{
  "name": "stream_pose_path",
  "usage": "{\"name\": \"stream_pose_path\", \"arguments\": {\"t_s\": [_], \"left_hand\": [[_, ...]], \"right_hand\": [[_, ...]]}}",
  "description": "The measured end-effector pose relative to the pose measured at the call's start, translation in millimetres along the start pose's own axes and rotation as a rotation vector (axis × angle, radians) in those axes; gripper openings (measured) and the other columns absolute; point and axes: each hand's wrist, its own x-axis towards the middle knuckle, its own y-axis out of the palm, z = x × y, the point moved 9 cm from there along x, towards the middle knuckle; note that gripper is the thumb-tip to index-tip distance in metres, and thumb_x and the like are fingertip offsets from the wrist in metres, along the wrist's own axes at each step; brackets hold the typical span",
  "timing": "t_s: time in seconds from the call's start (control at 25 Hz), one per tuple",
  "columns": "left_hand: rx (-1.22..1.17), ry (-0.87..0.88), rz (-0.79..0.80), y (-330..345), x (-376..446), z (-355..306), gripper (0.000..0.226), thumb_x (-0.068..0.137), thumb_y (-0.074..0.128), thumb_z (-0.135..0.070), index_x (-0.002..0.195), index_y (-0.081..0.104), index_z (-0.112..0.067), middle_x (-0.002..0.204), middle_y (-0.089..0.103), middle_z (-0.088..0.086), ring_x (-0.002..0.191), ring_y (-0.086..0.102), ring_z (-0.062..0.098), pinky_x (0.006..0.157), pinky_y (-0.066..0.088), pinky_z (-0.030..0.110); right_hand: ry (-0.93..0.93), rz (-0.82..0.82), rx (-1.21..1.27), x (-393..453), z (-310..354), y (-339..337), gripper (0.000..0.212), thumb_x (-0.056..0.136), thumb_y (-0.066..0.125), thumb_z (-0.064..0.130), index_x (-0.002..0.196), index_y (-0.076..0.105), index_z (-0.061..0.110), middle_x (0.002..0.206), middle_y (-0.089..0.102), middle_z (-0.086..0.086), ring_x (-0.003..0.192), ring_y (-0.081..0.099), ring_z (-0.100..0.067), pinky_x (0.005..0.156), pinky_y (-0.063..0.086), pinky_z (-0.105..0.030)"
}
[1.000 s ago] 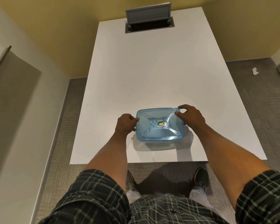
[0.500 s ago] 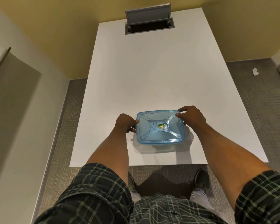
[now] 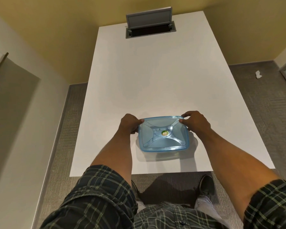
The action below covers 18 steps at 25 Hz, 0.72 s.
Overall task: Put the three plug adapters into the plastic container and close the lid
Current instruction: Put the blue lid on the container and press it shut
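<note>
A blue translucent plastic container (image 3: 163, 142) sits near the front edge of the white table (image 3: 155, 80), with its blue lid (image 3: 163, 133) on top and a small green sticker at the lid's centre. My left hand (image 3: 129, 123) grips the lid's far left corner, thumb on top. My right hand (image 3: 196, 122) pinches the far right corner the same way. No plug adapters are visible; the tinted lid hides whatever is inside.
A grey cable hatch (image 3: 150, 24) stands open at the table's far end. A crumpled white scrap (image 3: 258, 74) lies on the carpet to the right. Walls close in on the left and behind the table.
Both hands have slid from the lid's side edges up to its far corners. The container stays in the same spot on the table.
</note>
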Motion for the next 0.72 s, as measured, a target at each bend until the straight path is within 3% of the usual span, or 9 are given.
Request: {"name": "stream_pose_path", "arguments": {"t_s": [0.12, 0.28, 0.44, 0.64, 0.72], "left_hand": [[-0.157, -0.063, -0.001, 0, 2, 13, 0.033, 0.083, 0.083, -0.029, 0.089, 0.070, 0.001, 0.096, 0.075, 0.026, 0.064, 0.068, 0.028, 0.065, 0.052, 0.030], [-0.216, -0.166, 0.002, 1, 6, 20, 0.031, 0.082, 0.084, -0.028, 0.087, 0.065, -0.003, 0.088, 0.073, 0.018, 0.062, 0.068, 0.023, 0.061, 0.051, 0.029], [-0.275, -0.194, -0.091, -2, 9, 29, 0.030, 0.080, 0.085, -0.021, 0.072, 0.061, -0.004, 0.083, 0.071, 0.019, 0.069, 0.068, 0.029, 0.059, 0.046, 0.030], [-0.320, -0.207, -0.077, 0, 10, 34, 0.032, 0.080, 0.086, -0.022, 0.068, 0.061, -0.006, 0.067, 0.068, 0.012, 0.039, 0.062, 0.014, 0.053, 0.045, 0.026], [-0.317, -0.211, -0.072, 0, 10, 34, 0.032, 0.080, 0.086, -0.023, 0.068, 0.061, -0.007, 0.071, 0.069, 0.013, 0.046, 0.063, 0.016, 0.054, 0.044, 0.025]], "right_hand": [[-0.005, 0.002, 0.025, 3, -1, 0, 0.029, 0.077, 0.074, 0.047, 0.102, 0.071, 0.031, 0.093, 0.074, 0.003, 0.086, 0.073, -0.026, 0.088, 0.056, -0.044], [0.007, 0.023, 0.077, 8, -4, 2, 0.024, 0.075, 0.078, 0.045, 0.093, 0.072, 0.030, 0.070, 0.070, 0.009, 0.057, 0.071, -0.016, 0.073, 0.055, -0.036], [0.007, 0.057, 0.121, 13, -3, 6, 0.022, 0.073, 0.082, 0.041, 0.085, 0.072, 0.025, 0.070, 0.070, 0.004, 0.056, 0.071, -0.019, 0.063, 0.050, -0.033], [0.033, 0.086, 0.237, 14, -14, 9, 0.024, 0.073, 0.084, 0.033, 0.069, 0.070, 0.013, 0.069, 0.072, -0.008, 0.049, 0.065, -0.018, 0.047, 0.045, -0.024], [0.056, 0.090, 0.283, 14, -19, 11, 0.027, 0.074, 0.083, 0.033, 0.069, 0.069, 0.009, 0.068, 0.070, -0.008, 0.046, 0.063, -0.016, 0.046, 0.044, -0.023]]}}
